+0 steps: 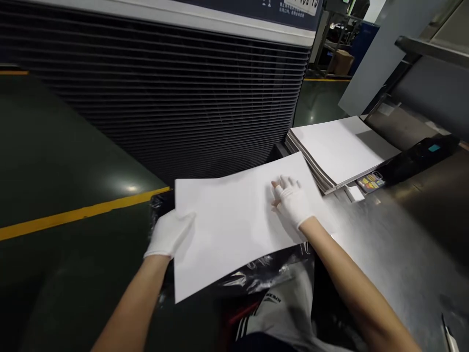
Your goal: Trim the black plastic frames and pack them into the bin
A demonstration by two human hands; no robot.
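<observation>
A large white sheet (234, 220) lies over black plastic wrapping (256, 274) in front of me, its left part slightly bent. My left hand (170, 233), in a white glove, grips the sheet's left edge with the thumb on top and the fingers hidden beneath. My right hand (292, 200) wears a white glove with bare thumb and index fingertips. It rests on the right part of the sheet with its fingers spread. Beyond it, a stack of white sheets (340, 146) sits on the metal table (388, 244).
A large dark louvred unit (183, 98) stands just beyond the sheet. Machine parts (432, 93) rise at the right. A small white block (353, 193) and a yellow-patterned item (371, 182) lie beside the stack. A yellow line (88, 210) crosses the floor at left.
</observation>
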